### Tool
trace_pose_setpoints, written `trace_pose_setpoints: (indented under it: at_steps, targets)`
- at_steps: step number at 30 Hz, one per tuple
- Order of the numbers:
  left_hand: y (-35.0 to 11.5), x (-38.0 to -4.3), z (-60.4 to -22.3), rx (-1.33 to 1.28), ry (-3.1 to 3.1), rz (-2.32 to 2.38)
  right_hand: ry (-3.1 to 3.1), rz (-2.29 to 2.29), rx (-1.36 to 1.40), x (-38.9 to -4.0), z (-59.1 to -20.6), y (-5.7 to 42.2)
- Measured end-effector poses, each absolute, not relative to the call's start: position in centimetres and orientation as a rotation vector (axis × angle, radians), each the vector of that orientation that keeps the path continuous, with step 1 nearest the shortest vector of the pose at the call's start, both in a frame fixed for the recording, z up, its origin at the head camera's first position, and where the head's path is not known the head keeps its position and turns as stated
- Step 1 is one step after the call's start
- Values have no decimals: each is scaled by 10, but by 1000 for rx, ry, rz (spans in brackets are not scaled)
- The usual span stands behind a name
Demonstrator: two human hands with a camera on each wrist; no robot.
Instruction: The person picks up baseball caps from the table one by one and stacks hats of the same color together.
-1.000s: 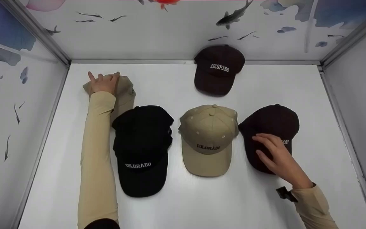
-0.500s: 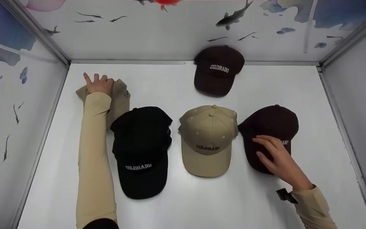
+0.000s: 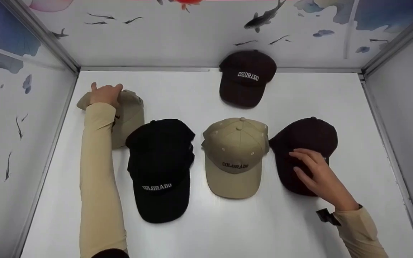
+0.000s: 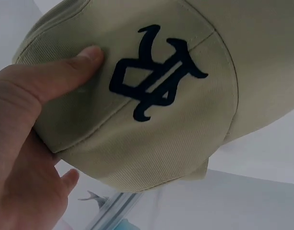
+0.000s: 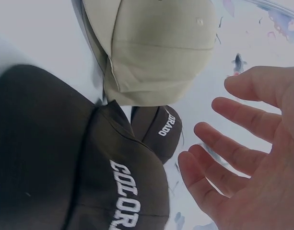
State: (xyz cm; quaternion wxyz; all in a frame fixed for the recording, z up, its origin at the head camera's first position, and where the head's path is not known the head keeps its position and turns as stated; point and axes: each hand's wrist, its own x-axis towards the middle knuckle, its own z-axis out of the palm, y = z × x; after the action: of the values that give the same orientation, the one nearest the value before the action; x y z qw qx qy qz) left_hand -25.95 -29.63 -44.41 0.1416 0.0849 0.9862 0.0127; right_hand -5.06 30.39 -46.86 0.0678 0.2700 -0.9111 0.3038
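At the back left, my left hand (image 3: pixel 105 94) grips a khaki baseball cap (image 3: pixel 129 118) by its crown. The left wrist view shows the thumb on the crown of this khaki cap (image 4: pixel 180 143), beside a dark monogram, with the other fingers behind the edge. My right hand (image 3: pixel 321 175) is over a dark maroon cap (image 3: pixel 310 136) at the right, its fingers spread and relaxed. In the right wrist view, the right hand (image 5: pixel 247 143) holds nothing, beside the maroon cap's COLORADO lettering.
Stacked black caps (image 3: pixel 161 161) stand near the khaki cap's brim side. Khaki caps (image 3: pixel 235 150), also stacked, are at the middle. Another maroon cap (image 3: pixel 247 80) is near the back wall (image 3: pixel 177 43). Printed side walls enclose the white table (image 3: pixel 228 229).
My left hand has moved left and slightly toward me, shifting the khaki cap left. The right hand has shifted slightly right over the maroon cap.
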Motion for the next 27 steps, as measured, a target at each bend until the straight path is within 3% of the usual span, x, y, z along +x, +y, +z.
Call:
trace_pose_setpoints:
  at_steps: [5, 14, 27]
  targets:
    - [-313, -258, -426, 227, 2786, 180, -2770, 911, 834, -50, -472, 297]
    - [-331, -247, -410, 139, 2752, 389, -2909, 906, 1103, -26, -524, 255]
    - [-340, -241, -388, 44, 2491, 547, -3077, 804, 977, -24, -542, 228]
